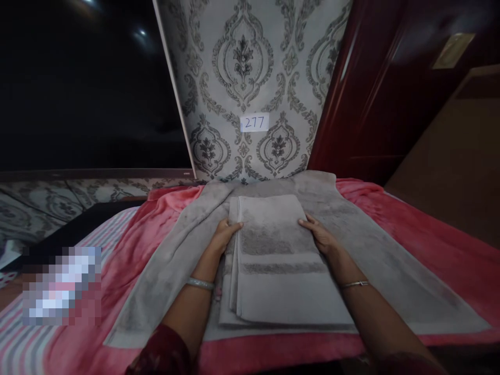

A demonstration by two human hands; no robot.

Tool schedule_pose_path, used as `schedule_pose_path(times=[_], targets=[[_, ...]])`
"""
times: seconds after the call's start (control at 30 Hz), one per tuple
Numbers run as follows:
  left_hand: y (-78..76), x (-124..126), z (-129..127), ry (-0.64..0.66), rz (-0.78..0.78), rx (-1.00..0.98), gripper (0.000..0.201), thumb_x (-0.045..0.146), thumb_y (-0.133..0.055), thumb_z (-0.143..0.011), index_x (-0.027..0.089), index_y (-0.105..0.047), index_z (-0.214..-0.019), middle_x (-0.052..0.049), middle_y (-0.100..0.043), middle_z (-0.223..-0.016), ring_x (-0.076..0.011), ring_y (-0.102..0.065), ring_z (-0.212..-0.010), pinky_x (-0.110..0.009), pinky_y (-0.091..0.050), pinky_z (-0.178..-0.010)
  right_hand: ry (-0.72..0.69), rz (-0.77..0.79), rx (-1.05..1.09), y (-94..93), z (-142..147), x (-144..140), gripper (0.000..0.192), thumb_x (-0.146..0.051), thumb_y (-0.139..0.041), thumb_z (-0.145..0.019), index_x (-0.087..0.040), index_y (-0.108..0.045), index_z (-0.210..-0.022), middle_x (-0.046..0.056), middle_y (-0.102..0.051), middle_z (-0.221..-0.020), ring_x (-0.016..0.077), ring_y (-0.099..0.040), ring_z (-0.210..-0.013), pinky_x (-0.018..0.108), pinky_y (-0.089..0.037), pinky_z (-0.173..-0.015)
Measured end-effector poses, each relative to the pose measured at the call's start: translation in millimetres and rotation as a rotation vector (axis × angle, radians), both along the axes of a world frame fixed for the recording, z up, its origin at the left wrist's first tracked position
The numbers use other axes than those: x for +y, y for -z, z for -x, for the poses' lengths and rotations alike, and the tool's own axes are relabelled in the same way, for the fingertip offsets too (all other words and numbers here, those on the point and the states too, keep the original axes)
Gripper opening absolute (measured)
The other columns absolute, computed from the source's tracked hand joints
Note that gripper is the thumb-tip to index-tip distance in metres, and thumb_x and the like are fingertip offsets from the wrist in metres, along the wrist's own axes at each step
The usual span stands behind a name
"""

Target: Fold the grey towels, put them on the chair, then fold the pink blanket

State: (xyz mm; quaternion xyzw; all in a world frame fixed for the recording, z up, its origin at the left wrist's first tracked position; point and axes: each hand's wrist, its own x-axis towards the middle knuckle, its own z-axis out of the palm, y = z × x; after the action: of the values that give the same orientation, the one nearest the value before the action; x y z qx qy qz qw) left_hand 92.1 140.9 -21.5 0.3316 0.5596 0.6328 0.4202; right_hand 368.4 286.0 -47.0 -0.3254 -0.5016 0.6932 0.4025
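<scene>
Towels everywhere lol | folded grey towel (pixel 279 260), fuzzy terry, rectangular, sits between both hands | left hand (pixel 224 234) flat against its left edge, fingers together | right hand (pixel 320 235) pressing its right edge, same | larger grey towel (pixel 390 265) spread underneath | pink fleecy blanket (pixel 437 245) beyond right hand | forearms cut off

A pink blanket (pixel 422 245) covers the bed, with a striped sheet (pixel 23 344) showing at its left edge. Behind stands a wall of grey damask wallpaper (pixel 242 67) carrying a small white label (pixel 254 123) marked 277. A dark red wooden door (pixel 375 94) stands to the right, a dark window (pixel 86 83) to the left.
</scene>
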Motion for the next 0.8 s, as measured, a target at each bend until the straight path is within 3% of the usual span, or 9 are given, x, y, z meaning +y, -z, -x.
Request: schedule_pose_path(times=[0.2,0.3,0.4,0.5,0.6,0.67,0.73,0.8], targets=[[-6.3,2.0,0.6,0.034,0.096,-0.054,0.044,0.028,-0.09,-0.051,0.014,-0.07,-0.089,-0.006,-0.076,-0.074,-0.023,-0.072,-0.069,-0.034,-0.06,-0.072,-0.059,0.083,-0.167,-11.6,5.6,-0.8,0.016,-0.025,-0.072,-0.071,-0.018,-0.065,-0.084,0.006,-0.072,-0.069,0.0218,-0.067,-0.059,0.033,-0.057,-0.059],[-16.0,2.5,-2.1,0.022,0.095,-0.035,0.037,0.024,-0.088,-0.05,0.014,-0.069,-0.079,-0.007,-0.073,-0.066,-0.0228,-0.069,-0.06,-0.036,-0.059,-0.066,-0.031,0.032,-0.172,-28.9,9.1,-2.2,0.015,-0.02,-0.071,-0.067,-0.019,-0.063,-0.08,0.004,-0.07,-0.063,0.0211,-0.065,-0.056,0.033,-0.056,-0.058],[-41.9,1.3,-1.8,-0.007,0.04,-0.018,0.036,0.021,-0.086,-0.05,0.015,-0.068,-0.08,-0.005,-0.074,-0.069,-0.0227,-0.07,-0.065,-0.035,-0.059,-0.069,-0.001,-0.028,-0.143,-62.2,11.2,-0.7,0.025,-0.018,-0.071,-0.063,-0.02,-0.065,-0.087,0.003,-0.073,-0.072,0.0207,-0.066,-0.063,0.032,-0.056,-0.061],[-90.6,1.8,3.3,-0.055,-0.096,0.037,0.039,0.02,-0.085,-0.055,0.017,-0.067,-0.09,-0.001,-0.075,-0.078,-0.0204,-0.071,-0.076,-0.035,-0.059,-0.08,0.055,-0.266,-0.045,-114.1,11.9,4.9,0.038,-0.019,-0.073,-0.059,-0.021,-0.066,-0.096,0.001,-0.075,-0.085,0.0203,-0.068,-0.074,0.033,-0.058,-0.07],[-149.9,3.2,10.2,-0.146,-0.49,0.338,0.036,0.019,-0.081,-0.065,0.017,-0.064,-0.097,0.001,-0.075,-0.087,-0.0186,-0.069,-0.083,-0.042,-0.057,-0.089,0.161,-0.692,0.1,-169.6,9.0,10.6,0.047,-0.022,-0.073,-0.061,-0.021,-0.065,-0.108,0.001,-0.074,-0.102,0.0212,-0.068,-0.092,0.039,-0.057,-0.087],[-179.1,-0.9,14.2,-0.179,-0.591,0.403,0.038,0.018,-0.08,-0.067,0.02,-0.062,-0.1,0.003,-0.074,-0.094,-0.0177,-0.068,-0.09,-0.042,-0.054,-0.096,0.226,-0.878,0.124,-192.4,2.8,7.4,0.045,-0.025,-0.073,-0.068,-0.021,-0.064,-0.112,0.002,-0.072,-0.108,0.0221,-0.066,-0.1,0.043,-0.054,-0.094],[-187.1,-13.4,17.6,-0.216,-0.653,0.526,0.04,0.02,-0.082,-0.067,0.022,-0.062,-0.101,0.001,-0.074,-0.099,-0.0191,-0.067,-0.095,-0.042,-0.054,-0.097,0.286,-1.006,0.053,-191.9,-7.3,-5.7,0.038,-0.028,-0.071,-0.076,-0.021,-0.065,-0.113,0.004,-0.071,-0.111,0.024,-0.065,-0.106,0.046,-0.053,-0.097],[-168.4,-34.6,21.2,-0.237,-0.705,0.744,0.034,0.028,-0.08,-0.073,0.022,-0.063,-0.102,-0.003,-0.074,-0.104,-0.0223,-0.068,-0.099,-0.045,-0.054,-0.097,0.309,-1.107,-0.091,-163.9,-20.1,-28.3,0.031,-0.033,-0.066,-0.083,-0.022,-0.067,-0.112,0.006,-0.071,-0.116,0.0264,-0.064,-0.113,0.048,-0.05,-0.102]])
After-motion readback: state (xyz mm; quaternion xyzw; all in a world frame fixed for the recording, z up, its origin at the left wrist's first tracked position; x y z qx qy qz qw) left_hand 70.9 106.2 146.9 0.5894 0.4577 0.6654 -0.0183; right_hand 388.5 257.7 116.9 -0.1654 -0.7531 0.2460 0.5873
